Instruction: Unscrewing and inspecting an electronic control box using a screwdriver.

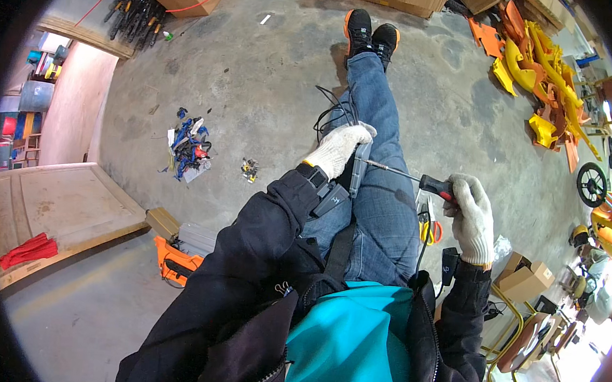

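My left hand, in a white knitted glove, grips a grey box-like case above my thighs. Black cables loop out beyond that hand; where they join is hidden. In my right hand, gloved the same way, the fingers close on the end of a screwdriver with a black and red handle. Its long shaft points left, and the tip is at the case's right side; whether it sits in a screw is too small to tell. Scissors with orange handles lie beside my right thigh.
Small blue, black and red parts lie heaped on the floor at left, near a smaller pile. An orange tool-like item is by the wooden platform. Yellow and orange plastic panels pile up far right; an open carton stands nearer.
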`<state>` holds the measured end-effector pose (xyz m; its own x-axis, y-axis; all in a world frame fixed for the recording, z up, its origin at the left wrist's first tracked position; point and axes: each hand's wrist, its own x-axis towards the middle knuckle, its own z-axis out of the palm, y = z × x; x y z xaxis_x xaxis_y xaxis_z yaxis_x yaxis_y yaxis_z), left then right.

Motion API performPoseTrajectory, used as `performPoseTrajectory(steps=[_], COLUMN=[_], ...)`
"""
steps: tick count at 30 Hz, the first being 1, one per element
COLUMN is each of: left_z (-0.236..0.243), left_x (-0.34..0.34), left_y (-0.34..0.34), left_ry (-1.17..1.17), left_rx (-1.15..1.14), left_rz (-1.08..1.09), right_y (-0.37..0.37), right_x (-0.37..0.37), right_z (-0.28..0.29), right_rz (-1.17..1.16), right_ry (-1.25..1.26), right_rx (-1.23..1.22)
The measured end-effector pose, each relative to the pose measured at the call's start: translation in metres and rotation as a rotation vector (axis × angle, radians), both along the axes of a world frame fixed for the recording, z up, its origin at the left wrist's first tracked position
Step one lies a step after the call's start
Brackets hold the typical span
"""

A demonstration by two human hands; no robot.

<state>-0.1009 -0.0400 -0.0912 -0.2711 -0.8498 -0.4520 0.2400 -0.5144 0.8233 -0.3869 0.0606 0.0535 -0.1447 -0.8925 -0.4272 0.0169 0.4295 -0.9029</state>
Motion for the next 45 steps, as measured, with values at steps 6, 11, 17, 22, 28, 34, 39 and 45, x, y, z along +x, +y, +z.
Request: performPoseTrajectory(steps=[6,11,17,22,28,34,39,45], left_z=[0.0016,0.0044,0.0065,0.0060,0.0040,0.0016,0.0010,0.0052], left_x=[0.0005,-0.0014,0.0010,0.0006,-0.0014,-0.0002,0.0005,-0.0018], left_y=[0.0006,0.0018,0.0019,0.0022,0.0023,0.0025,0.0032,0.0028], left_ry=[0.003,-0.025,-0.040,-0.025,-0.006,0.004,-0.004,-0.016], left_rx=[-0.002,-0.016,-0.054,-0.042,-0.012,-0.037,-0.059,-0.031], left_rz=[-0.004,-0.011,-0.026,-0.013,0.006,0.001,-0.009,-0.002], right_y=[0.0002,0.0003,0.0002,0.0008,0.0011,0.0005,0.0011,0.0010], right_x=[0.0029,0.0012,0.0022,-0.0031,-0.0047,-0.0005,-0.0007,-0.0014], right_z=[0.0030,0.0008,0.0009,-0.0039,-0.0058,-0.0030,-0.0039,-0.0050], right_rz=[-0.007,-0.014,-0.004,0.005,0.003,-0.013,-0.016,-0.020], right_ry=[-0.012,-0.024,0.003,-0.034,-0.033,-0.037,-0.047,-0.030], right_rx=[0.007,0.004,0.019,-0.004,-0.003,0.004,0.001,0.005])
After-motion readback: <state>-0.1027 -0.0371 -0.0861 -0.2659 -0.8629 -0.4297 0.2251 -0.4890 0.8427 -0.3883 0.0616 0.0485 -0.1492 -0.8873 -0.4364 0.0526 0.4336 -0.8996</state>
